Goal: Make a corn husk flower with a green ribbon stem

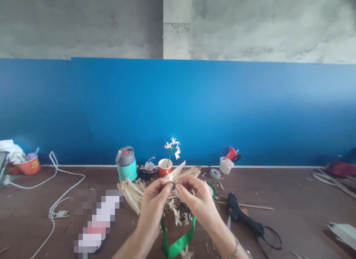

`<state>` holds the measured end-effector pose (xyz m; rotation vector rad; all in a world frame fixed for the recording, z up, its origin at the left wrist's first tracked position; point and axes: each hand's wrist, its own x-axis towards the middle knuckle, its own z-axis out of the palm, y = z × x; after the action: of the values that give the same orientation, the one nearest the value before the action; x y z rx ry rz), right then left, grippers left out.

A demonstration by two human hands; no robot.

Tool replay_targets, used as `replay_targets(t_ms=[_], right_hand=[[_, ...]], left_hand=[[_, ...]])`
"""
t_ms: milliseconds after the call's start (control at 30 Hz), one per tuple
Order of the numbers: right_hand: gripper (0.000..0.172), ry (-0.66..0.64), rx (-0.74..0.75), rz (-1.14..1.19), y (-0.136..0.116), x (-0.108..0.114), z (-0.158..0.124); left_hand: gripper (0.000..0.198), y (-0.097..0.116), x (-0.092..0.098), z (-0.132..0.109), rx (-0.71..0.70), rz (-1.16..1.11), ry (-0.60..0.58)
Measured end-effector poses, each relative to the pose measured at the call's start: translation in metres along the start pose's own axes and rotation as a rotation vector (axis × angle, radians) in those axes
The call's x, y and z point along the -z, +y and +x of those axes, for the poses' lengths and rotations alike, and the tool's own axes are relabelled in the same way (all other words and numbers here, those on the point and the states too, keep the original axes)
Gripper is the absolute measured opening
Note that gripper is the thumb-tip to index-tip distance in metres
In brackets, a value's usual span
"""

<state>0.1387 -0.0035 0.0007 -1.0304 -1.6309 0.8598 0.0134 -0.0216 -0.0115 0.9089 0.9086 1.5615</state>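
Observation:
My left hand [154, 205] is closed, thumb and fingertips pinching the base of a small pale flower [170, 177] made of dry, husk-like petals. My right hand [197, 199] meets it there, its thumb and finger closed on a bit of green tape at the flower's base. A wide loop of green tape [179, 246] hangs below and between the wrists. Behind the right fingers, the green tape roll [213, 190] is partly hidden. Several loose pale flowers [175, 215] lie under the hands. Dry husk strips [132, 194] are heaped behind and left of them.
A paper cup [165, 167] holds a flower stem at the back, beside a turquoise flask [126, 166]. To the right lie a black glue gun [244, 216], a thin stick [257, 206], clear tape [215, 173] and a white pen cup [226, 165]. White cables [52, 207] cross the left side.

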Motion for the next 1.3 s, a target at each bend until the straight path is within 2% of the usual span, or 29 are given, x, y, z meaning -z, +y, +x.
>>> replay_targets(t_ms=[133, 233, 433, 600, 700, 867, 967, 1067, 1167, 1233, 1300], right_hand=[[0.022, 0.001, -0.075, 0.07, 0.005, -0.001, 0.002], [0.021, 0.008, -0.068, 0.08, 0.005, -0.001, 0.002], [0.011, 0.073, 0.117, -0.059, 0.001, -0.002, -0.001], [0.01, 0.143, 0.357, -0.235, 0.006, -0.005, -0.002], [0.012, 0.144, 0.403, -0.33, 0.009, -0.006, 0.0], [0.012, 0.139, 0.359, -0.363, 0.012, -0.005, 0.004], [0.012, 0.143, 0.298, -0.382, 0.017, -0.005, 0.006], [0.013, 0.144, 0.205, -0.443, 0.028, -0.003, 0.011], [0.015, 0.124, 0.116, -0.545, 0.04, -0.001, 0.017], [0.017, 0.097, 0.043, -0.645, 0.048, 0.0, 0.021], [0.021, 0.04, -0.035, -0.782, 0.055, -0.001, 0.024]], left_hand=[[0.021, 0.0, -0.001, 0.0, -0.002, 0.011, 0.025], [0.021, 0.0, -0.001, 0.0, -0.005, 0.008, 0.017], [0.025, -0.001, -0.002, 0.0, 0.041, -0.04, 0.021], [0.032, -0.006, 0.002, 0.002, 0.118, 0.003, 0.03], [0.033, -0.008, 0.003, 0.002, 0.145, -0.004, 0.033], [0.032, -0.007, 0.001, 0.002, 0.144, -0.017, 0.04], [0.022, -0.009, 0.0, 0.003, 0.144, 0.015, 0.042], [0.023, -0.01, 0.002, 0.005, 0.082, 0.114, -0.047], [0.028, -0.011, 0.007, 0.008, -0.059, 0.417, -0.139], [0.028, -0.012, 0.01, 0.01, -0.178, 0.686, -0.103], [0.027, -0.013, 0.011, 0.013, -0.287, 0.862, -0.075]])
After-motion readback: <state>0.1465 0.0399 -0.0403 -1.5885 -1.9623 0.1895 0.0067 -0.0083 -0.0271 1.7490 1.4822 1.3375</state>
